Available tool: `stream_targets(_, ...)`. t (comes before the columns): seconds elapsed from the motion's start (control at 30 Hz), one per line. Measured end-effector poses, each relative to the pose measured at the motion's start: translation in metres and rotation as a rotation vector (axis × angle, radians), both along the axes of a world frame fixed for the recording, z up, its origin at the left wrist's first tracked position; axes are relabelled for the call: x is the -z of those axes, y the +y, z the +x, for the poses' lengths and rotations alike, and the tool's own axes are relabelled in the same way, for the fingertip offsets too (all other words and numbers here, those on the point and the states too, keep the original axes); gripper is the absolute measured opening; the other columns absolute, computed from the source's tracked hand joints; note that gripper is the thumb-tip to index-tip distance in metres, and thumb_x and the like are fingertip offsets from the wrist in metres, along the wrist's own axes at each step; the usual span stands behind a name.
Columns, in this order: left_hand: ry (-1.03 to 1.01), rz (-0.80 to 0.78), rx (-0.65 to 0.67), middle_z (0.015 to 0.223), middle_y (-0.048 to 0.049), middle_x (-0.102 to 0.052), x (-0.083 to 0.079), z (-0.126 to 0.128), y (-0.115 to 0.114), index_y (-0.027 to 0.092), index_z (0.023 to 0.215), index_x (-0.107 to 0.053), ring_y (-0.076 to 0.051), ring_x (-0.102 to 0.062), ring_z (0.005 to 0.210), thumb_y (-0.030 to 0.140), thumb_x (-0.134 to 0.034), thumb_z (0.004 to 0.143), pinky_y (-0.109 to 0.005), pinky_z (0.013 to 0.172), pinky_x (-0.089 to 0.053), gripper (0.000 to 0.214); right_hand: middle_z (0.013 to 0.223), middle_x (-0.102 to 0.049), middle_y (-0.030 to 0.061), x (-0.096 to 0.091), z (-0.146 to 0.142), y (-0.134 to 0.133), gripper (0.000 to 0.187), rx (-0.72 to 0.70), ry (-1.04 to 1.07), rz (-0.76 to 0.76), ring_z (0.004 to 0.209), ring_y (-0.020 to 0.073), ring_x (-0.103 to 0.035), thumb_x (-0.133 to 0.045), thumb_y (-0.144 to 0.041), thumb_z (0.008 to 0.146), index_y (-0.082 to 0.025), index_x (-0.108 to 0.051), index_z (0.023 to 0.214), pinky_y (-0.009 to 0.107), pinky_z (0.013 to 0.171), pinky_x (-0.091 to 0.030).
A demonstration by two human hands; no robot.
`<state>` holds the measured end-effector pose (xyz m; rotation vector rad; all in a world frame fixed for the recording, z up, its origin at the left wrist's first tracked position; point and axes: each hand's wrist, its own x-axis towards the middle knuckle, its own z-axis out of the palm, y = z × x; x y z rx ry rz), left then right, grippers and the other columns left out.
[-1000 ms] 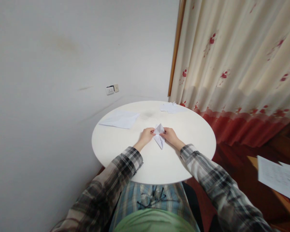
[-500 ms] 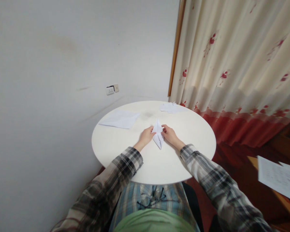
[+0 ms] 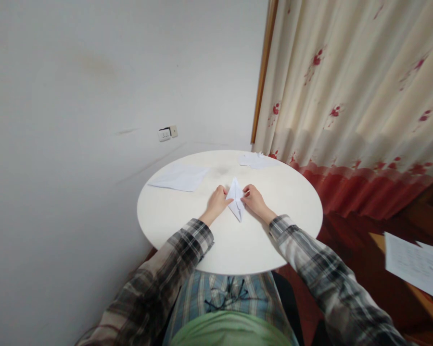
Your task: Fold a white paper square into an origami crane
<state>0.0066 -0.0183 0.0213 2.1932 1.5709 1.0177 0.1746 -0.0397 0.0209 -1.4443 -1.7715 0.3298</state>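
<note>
A folded white paper (image 3: 235, 192), narrow and diamond-shaped with a crease down its middle, lies on the round white table (image 3: 238, 250). Its points face away from me and toward me. My left hand (image 3: 217, 202) grips its left edge, the thumb resting on the paper and the fingers curled at the side. On the opposite edge, my right hand (image 3: 254, 199) pinches the paper near its middle with thumb and fingertips. The fingertips partly cover both side edges.
At the table's back left lies a flat white sheet (image 3: 182, 178). Torn-looking paper (image 3: 258, 160) sits at the back right. A wall with a socket (image 3: 164, 135) stands behind; a flowered curtain (image 3: 346, 96) hangs at right. Written sheets (image 3: 411, 262) rest on a lower surface at far right.
My left fingers have shifted slightly up and away from the paper's edge, while its thumb stays on it. My right hand has moved only a little. The paper lies nearly as before.
</note>
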Motion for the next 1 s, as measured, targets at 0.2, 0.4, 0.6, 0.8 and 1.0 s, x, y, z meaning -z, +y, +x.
stream_targets(0.2,0.066,0.046,0.100,0.077,-0.0030,-0.054,0.0001,-0.0008,-0.0004,0.017,0.070,-0.056,-0.017,-0.052,0.078,0.020,-0.062,0.070,-0.029,0.073,-0.041,0.007,0.079,-0.053,0.0014,-0.0004,0.0009,0.0016,0.008,-0.025,-0.097,-0.014,0.071,0.0103,-0.049,-0.054,-0.010,0.069,-0.015,-0.056,0.075,0.022,0.068,-0.038)
stream_targets(0.4,0.126,0.073,0.113,0.081,-0.0053,-0.058,-0.0010,-0.0013,-0.0010,0.016,0.071,-0.062,-0.018,-0.053,0.083,0.021,-0.060,0.073,-0.031,0.079,-0.040,0.005,0.079,-0.059,0.0054,0.0012,0.0027,0.0067,0.012,-0.039,-0.177,-0.025,0.077,0.0135,-0.051,-0.055,-0.014,0.074,-0.015,-0.066,0.076,0.025,0.075,-0.037)
stream_targets(0.6,0.136,0.077,0.110,0.082,-0.0051,-0.059,-0.0013,-0.0012,-0.0008,0.017,0.071,-0.064,-0.018,-0.053,0.085,0.021,-0.060,0.072,-0.031,0.081,-0.040,0.006,0.087,-0.063,0.0072,0.0032,0.0046,0.0098,0.015,-0.067,-0.216,0.015,0.087,0.0150,-0.053,-0.055,-0.013,0.076,-0.016,-0.069,0.080,0.025,0.082,-0.037)
stream_targets(0.8,0.128,0.071,0.100,0.082,-0.0050,-0.059,0.0006,-0.0012,0.0004,0.017,0.072,-0.064,-0.018,-0.053,0.087,0.020,-0.059,0.073,-0.030,0.082,-0.041,0.005,0.086,-0.065,0.0063,0.0017,0.0035,0.0077,0.018,-0.067,-0.232,0.012,0.081,0.0137,-0.056,-0.053,-0.011,0.076,-0.016,-0.069,0.082,0.024,0.079,-0.039)
stream_targets(1.0,0.137,0.064,0.078,0.081,-0.0056,-0.059,-0.0015,0.0004,-0.0023,0.016,0.071,-0.062,-0.017,-0.054,0.082,0.029,-0.057,0.075,-0.029,0.077,-0.042,0.014,0.086,-0.065,0.0056,0.0008,0.0030,0.0064,0.019,-0.050,-0.223,0.007,0.082,0.0136,-0.056,-0.052,-0.012,0.077,-0.017,-0.070,0.082,0.023,0.079,-0.038)
